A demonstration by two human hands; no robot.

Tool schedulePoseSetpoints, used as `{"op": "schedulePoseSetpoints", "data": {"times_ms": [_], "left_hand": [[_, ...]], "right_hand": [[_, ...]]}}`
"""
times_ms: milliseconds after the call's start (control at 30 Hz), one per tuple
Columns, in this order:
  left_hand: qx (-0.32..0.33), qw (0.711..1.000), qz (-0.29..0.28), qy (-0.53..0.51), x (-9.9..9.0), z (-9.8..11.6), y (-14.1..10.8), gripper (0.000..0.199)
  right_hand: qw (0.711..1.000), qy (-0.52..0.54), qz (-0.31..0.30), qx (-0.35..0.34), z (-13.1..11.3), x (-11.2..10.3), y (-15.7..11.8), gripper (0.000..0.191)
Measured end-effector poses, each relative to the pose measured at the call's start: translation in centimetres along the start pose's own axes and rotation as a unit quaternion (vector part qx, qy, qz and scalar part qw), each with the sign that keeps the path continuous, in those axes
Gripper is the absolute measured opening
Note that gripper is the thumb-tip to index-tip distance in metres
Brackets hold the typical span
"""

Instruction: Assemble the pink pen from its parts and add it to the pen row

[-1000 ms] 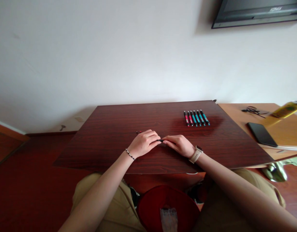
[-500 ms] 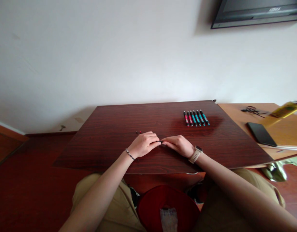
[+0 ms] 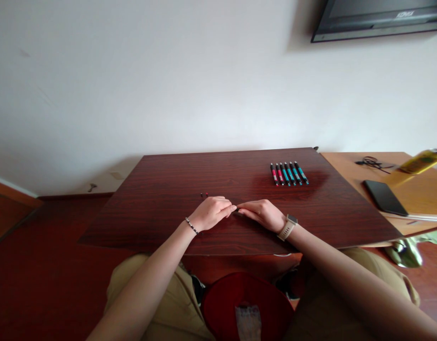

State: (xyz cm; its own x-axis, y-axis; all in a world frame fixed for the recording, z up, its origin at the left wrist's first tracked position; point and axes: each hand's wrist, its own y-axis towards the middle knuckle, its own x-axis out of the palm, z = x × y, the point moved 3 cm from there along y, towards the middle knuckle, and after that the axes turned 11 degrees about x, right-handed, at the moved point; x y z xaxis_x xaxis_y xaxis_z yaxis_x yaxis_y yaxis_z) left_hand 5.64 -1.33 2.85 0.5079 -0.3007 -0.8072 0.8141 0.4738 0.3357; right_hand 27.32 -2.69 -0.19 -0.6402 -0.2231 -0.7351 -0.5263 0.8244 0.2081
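Observation:
My left hand (image 3: 214,212), with a beaded bracelet at the wrist, is closed in a pinch over the dark wooden table (image 3: 190,175). Opposite it, my right hand (image 3: 264,213), wearing a pale-strapped watch, is also pinched, its fingertips almost meeting the left ones. A small dark piece shows between the fingertips; most of it is hidden. Several pens (image 3: 288,174), red and blue with black ends, lie side by side toward the back right. Two tiny parts (image 3: 204,194) lie just behind my left hand.
A wooden side table (image 3: 392,166) at the right holds a black phone (image 3: 385,197), a coiled cable (image 3: 373,163) and a yellow can (image 3: 423,161). Below the front edge is a red stool (image 3: 214,303) with a clear plastic bag (image 3: 248,323). A screen (image 3: 382,21) hangs above.
The fingers of my left hand have shifted slightly down and curled a little more. My right hand is almost where it was.

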Motion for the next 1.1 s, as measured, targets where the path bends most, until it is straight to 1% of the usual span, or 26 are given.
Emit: {"op": "schedulePoseSetpoints", "data": {"times_ms": [100,200,333,500,733,900,1100], "left_hand": [[-0.003,1.000,0.014,-0.006,-0.07,0.02,-0.11,0.039],[-0.022,0.999,0.044,-0.004,-0.21,-0.08,-0.33,0.024],[-0.030,0.997,0.065,0.014,-0.32,-0.14,-0.58,0.017],[-0.004,0.997,0.064,0.042,-0.35,-0.07,-0.54,0.017],[0.000,0.999,0.045,0.022,-0.24,-0.12,-0.42,0.027],[-0.037,0.998,0.058,-0.001,-0.19,-0.23,-0.64,0.013],[-0.033,0.997,0.070,-0.009,-0.41,0.09,-0.70,0.007]], "right_hand": [[1.000,-0.003,0.006,0.003,-0.13,-0.11,-0.07,0.036],[1.000,-0.003,0.012,0.011,-0.14,-0.25,-0.16,0.036],[1.000,-0.002,0.018,0.019,0.11,-0.29,-0.22,0.036],[1.000,-0.001,0.017,0.019,0.31,-0.19,-0.18,0.034],[1.000,-0.005,0.017,0.022,0.44,-0.11,-0.28,0.035],[1.000,-0.003,0.016,0.026,0.31,-0.25,-0.25,0.036],[0.999,-0.006,0.023,0.029,0.17,-0.38,-0.19,0.036]]}}
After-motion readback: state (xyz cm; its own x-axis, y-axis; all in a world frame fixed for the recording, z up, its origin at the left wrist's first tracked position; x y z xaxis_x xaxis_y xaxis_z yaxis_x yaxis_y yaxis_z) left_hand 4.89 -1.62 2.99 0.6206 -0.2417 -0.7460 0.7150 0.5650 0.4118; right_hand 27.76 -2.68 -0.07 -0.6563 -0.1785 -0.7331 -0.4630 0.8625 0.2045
